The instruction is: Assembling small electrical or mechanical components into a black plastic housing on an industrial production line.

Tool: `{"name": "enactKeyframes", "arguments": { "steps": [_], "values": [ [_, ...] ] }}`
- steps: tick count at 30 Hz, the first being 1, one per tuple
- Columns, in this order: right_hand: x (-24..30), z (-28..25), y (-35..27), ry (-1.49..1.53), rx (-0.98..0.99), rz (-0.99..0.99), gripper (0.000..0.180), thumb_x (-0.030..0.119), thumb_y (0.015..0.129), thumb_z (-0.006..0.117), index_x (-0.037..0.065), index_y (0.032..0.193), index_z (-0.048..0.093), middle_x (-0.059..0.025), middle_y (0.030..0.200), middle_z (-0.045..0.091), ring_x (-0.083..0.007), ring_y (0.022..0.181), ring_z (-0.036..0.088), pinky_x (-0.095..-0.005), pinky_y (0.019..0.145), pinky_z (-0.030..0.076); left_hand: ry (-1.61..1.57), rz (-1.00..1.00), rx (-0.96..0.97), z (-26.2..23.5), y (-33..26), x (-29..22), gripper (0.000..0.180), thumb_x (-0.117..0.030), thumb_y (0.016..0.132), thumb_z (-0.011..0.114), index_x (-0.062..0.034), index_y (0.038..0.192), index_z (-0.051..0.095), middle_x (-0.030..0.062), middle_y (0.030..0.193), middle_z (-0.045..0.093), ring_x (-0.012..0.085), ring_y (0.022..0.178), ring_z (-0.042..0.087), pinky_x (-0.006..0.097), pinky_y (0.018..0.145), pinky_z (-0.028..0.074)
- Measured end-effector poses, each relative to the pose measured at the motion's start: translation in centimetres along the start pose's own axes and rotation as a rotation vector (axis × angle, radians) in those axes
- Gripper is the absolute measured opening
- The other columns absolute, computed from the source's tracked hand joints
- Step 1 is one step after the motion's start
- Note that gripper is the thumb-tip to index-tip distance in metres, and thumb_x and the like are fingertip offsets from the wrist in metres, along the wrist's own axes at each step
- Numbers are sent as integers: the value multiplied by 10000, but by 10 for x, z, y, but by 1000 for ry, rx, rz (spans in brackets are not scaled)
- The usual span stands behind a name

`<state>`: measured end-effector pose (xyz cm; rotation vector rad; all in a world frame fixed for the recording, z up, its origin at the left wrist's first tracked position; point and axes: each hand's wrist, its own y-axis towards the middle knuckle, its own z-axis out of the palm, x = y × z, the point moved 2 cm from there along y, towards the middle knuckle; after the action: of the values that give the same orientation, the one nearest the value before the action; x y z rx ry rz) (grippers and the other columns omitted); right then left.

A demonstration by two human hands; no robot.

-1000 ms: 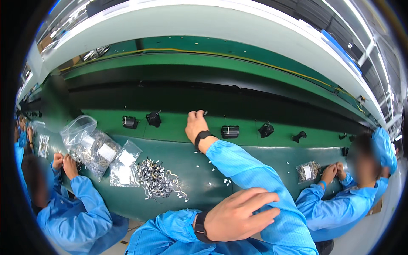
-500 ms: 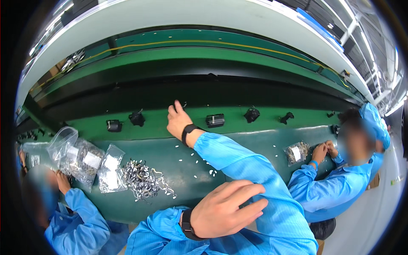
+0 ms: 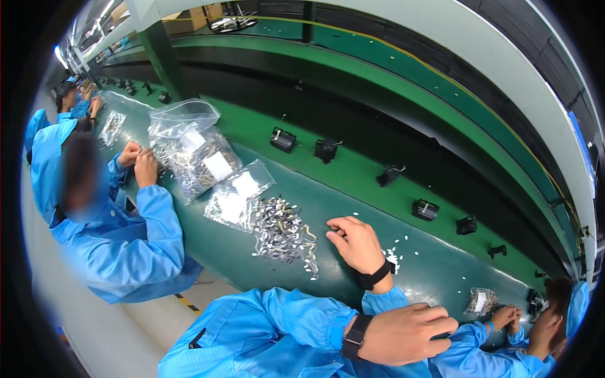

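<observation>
My right hand (image 3: 358,242) is above the green bench, just right of a heap of short dark cables with white ends (image 3: 280,233). Its fingers are curled, with a gap between thumb and index finger and nothing seen in it. Nearer to me, my left hand (image 3: 406,334) lies across my right forearm, back upward. Its bent fingers are apart and appear to hold nothing; its palm is hidden. Small white pieces (image 3: 392,258) lie scattered behind my right wrist.
Clear plastic bags (image 3: 205,160) stand left of the heap. Black box-shaped parts (image 3: 425,210) are spaced along the green strip (image 3: 365,195) beyond the bench. A co-worker (image 3: 120,214) sits at left, another (image 3: 535,334) at lower right, beside a small bag (image 3: 481,301).
The view has turned left. My right hand has come back from the green strip to beside the cable heap. My left hand stays over my right arm, its fingers a little closer together.
</observation>
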<state>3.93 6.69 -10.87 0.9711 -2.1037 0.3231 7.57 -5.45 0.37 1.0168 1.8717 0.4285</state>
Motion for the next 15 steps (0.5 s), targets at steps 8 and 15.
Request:
{"name": "enactKeyframes", "arguments": {
  "steps": [8,15],
  "values": [
    [-6,45,28,-90,29,-113,228,207,828,785,151,1049,795,-67,1009,653,-280,1005,645,-408,847,535,-9,8,-79,2,5,14,207,-168,771,672,-36,924,626,99,1120,542,256,1053,549,366,831,514],
    [-2,49,28,-62,40,-114,166,168,828,775,145,989,806,-53,986,652,-286,981,640,-401,853,523,-13,-7,-82,-18,13,12,166,-212,835,671,-75,920,635,84,1118,575,263,1035,576,372,808,524]
  ]
}}
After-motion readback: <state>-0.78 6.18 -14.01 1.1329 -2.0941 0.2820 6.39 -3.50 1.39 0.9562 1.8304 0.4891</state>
